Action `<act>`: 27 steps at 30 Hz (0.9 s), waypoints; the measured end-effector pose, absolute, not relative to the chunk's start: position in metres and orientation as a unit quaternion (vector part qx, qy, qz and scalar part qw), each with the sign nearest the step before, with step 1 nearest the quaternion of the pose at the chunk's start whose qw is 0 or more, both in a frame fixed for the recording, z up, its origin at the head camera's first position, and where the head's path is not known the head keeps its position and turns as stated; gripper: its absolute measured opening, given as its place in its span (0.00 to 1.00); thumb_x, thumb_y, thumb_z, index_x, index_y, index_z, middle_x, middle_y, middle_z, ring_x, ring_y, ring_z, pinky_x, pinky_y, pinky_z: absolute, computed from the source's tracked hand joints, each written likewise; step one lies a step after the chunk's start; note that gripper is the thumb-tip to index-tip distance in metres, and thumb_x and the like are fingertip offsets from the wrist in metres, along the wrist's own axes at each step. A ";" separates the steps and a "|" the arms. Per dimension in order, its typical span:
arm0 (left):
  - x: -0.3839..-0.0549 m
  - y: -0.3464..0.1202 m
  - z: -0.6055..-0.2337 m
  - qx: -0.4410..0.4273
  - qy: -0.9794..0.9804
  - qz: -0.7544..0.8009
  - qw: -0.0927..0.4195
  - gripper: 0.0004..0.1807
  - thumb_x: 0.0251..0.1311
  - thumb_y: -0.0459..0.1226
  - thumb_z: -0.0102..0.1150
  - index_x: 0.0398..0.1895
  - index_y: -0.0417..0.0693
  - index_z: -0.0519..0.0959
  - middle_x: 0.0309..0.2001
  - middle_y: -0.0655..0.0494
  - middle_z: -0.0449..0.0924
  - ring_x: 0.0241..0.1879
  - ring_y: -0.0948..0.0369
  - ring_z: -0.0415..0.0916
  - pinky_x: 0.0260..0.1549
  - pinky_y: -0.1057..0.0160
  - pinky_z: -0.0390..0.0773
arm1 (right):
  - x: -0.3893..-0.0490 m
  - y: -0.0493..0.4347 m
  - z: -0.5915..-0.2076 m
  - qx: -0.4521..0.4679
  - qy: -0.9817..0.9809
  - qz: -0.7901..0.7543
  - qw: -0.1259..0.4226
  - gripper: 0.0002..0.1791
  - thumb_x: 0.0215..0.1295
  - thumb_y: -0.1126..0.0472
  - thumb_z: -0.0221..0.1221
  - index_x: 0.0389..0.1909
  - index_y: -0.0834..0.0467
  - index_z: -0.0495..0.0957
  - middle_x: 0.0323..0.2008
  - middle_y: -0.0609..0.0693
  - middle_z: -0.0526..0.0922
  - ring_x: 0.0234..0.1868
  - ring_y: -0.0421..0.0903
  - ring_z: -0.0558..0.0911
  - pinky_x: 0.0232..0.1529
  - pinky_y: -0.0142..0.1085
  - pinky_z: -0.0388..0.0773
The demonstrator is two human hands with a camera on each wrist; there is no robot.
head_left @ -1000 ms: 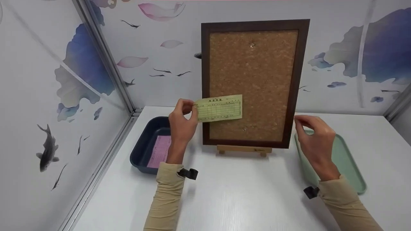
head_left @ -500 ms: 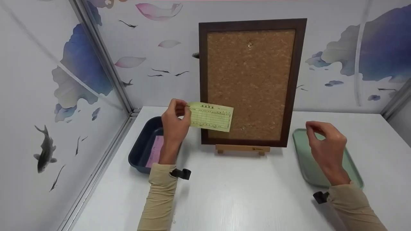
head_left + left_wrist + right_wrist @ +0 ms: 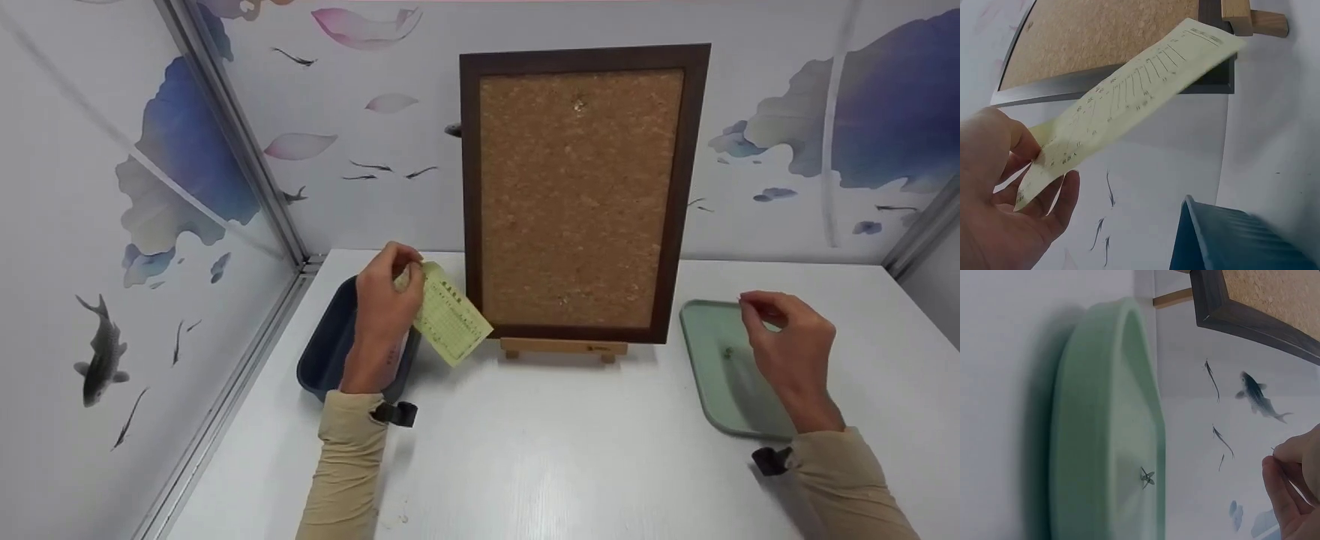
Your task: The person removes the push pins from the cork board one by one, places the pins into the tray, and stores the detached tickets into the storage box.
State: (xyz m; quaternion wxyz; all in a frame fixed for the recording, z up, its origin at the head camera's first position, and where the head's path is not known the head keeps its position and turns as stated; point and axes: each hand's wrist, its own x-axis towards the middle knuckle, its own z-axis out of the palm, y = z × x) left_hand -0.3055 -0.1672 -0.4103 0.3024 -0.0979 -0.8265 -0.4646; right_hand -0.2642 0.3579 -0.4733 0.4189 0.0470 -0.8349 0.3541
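In the head view my left hand (image 3: 388,315) pinches a yellow-green printed slip (image 3: 453,315) by one corner. The slip hangs tilted over the right side of the dark blue bin (image 3: 319,367), left of the corkboard (image 3: 577,202). The left wrist view shows thumb and fingers on the slip's end (image 3: 1123,95). Over the green tray (image 3: 705,375) my right hand (image 3: 791,352) has thumb and fingertips together. A thin pin (image 3: 1273,449) pokes out between them in the right wrist view; its head is hidden. Small metal pins (image 3: 1147,478) lie in the tray.
The brown-framed corkboard leans on a small wooden easel (image 3: 564,347) at the table's back. Shiny spots (image 3: 578,103) show near its top and bottom. Patterned wall panels (image 3: 360,210) enclose the white table (image 3: 525,450) at the back and left.
My left hand has moved left with the slip, from in front of the corkboard to over the bin, and the slip now tilts down. My right hand has moved right, over the tray.
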 end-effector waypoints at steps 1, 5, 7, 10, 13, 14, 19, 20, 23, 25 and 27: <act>-0.305 -0.170 -0.410 -0.095 -0.831 -0.460 0.298 0.06 0.75 0.31 0.58 0.45 0.43 0.84 0.44 0.48 0.87 0.50 0.55 0.85 0.59 0.54 0.83 | -0.264 0.359 -0.473 0.045 -0.839 0.354 0.410 0.07 0.69 0.71 0.69 0.45 0.65 0.91 0.42 0.63 0.92 0.41 0.13 0.76 0.47 0.09 0.69; -0.303 -0.180 -0.407 -0.085 -0.851 -0.439 0.277 0.08 0.76 0.33 0.57 0.47 0.44 0.86 0.47 0.48 0.88 0.50 0.54 0.83 0.58 0.54 0.81 | -0.263 0.364 -0.474 0.037 -0.861 0.349 0.369 0.07 0.69 0.70 0.69 0.44 0.64 0.91 0.40 0.63 0.92 0.38 0.13 0.76 0.45 0.10 0.69; -0.302 -0.184 -0.405 -0.083 -0.859 -0.429 0.266 0.09 0.76 0.33 0.57 0.48 0.43 0.86 0.49 0.48 0.88 0.50 0.53 0.83 0.57 0.54 0.81 | -0.262 0.364 -0.475 0.031 -0.873 0.343 0.346 0.06 0.69 0.69 0.69 0.45 0.63 0.91 0.40 0.63 0.92 0.38 0.13 0.75 0.44 0.10 0.69; -0.302 -0.190 -0.404 -0.082 -0.869 -0.414 0.258 0.10 0.76 0.33 0.56 0.49 0.42 0.87 0.49 0.47 0.88 0.50 0.52 0.83 0.57 0.53 0.81 | -0.262 0.365 -0.477 0.024 -0.889 0.333 0.313 0.07 0.70 0.67 0.69 0.45 0.63 0.91 0.41 0.63 0.93 0.37 0.12 0.73 0.42 0.10 0.67; -0.300 -0.196 -0.404 -0.084 -0.876 -0.403 0.253 0.11 0.75 0.32 0.55 0.48 0.41 0.87 0.49 0.45 0.88 0.49 0.51 0.84 0.56 0.51 0.82 | -0.263 0.365 -0.479 0.027 -0.898 0.327 0.292 0.07 0.71 0.67 0.68 0.45 0.63 0.91 0.41 0.63 0.93 0.36 0.12 0.72 0.40 0.10 0.67; -0.300 -0.198 -0.404 -0.084 -0.877 -0.401 0.252 0.11 0.75 0.32 0.55 0.48 0.40 0.87 0.48 0.45 0.88 0.49 0.50 0.85 0.56 0.51 0.82 | -0.263 0.365 -0.479 0.029 -0.900 0.327 0.288 0.07 0.71 0.67 0.68 0.45 0.63 0.91 0.41 0.64 0.93 0.36 0.12 0.72 0.40 0.10 0.67; -0.300 -0.206 -0.405 -0.075 -0.888 -0.383 0.242 0.12 0.74 0.31 0.54 0.48 0.38 0.87 0.47 0.43 0.87 0.49 0.50 0.85 0.54 0.50 0.83 | -0.264 0.365 -0.482 0.035 -0.905 0.325 0.274 0.06 0.70 0.67 0.68 0.45 0.63 0.91 0.41 0.64 0.92 0.36 0.14 0.73 0.40 0.10 0.67; -0.300 -0.208 -0.405 -0.072 -0.891 -0.377 0.241 0.11 0.74 0.31 0.55 0.48 0.38 0.87 0.47 0.43 0.87 0.49 0.50 0.84 0.54 0.50 0.83 | -0.264 0.365 -0.482 0.034 -0.905 0.325 0.271 0.06 0.70 0.67 0.68 0.45 0.63 0.91 0.41 0.64 0.92 0.36 0.14 0.73 0.40 0.10 0.67; -0.300 -0.212 -0.405 -0.069 -0.897 -0.364 0.242 0.11 0.75 0.30 0.55 0.47 0.39 0.87 0.46 0.43 0.87 0.49 0.49 0.85 0.54 0.50 0.83 | -0.264 0.366 -0.483 0.031 -0.909 0.321 0.265 0.06 0.70 0.66 0.69 0.45 0.62 0.91 0.41 0.63 0.92 0.36 0.15 0.73 0.40 0.10 0.66; -0.300 -0.213 -0.404 -0.068 -0.898 -0.359 0.244 0.11 0.76 0.30 0.54 0.46 0.39 0.87 0.46 0.43 0.87 0.48 0.49 0.84 0.53 0.49 0.83 | -0.264 0.367 -0.484 0.030 -0.911 0.319 0.260 0.07 0.70 0.66 0.69 0.45 0.61 0.91 0.41 0.63 0.92 0.36 0.15 0.72 0.39 0.11 0.66; -0.300 -0.215 -0.404 -0.069 -0.899 -0.355 0.246 0.12 0.76 0.29 0.52 0.46 0.39 0.87 0.46 0.42 0.86 0.47 0.48 0.84 0.51 0.49 0.82 | -0.265 0.368 -0.484 0.030 -0.914 0.315 0.254 0.07 0.70 0.65 0.70 0.45 0.61 0.92 0.41 0.64 0.92 0.36 0.15 0.72 0.39 0.11 0.66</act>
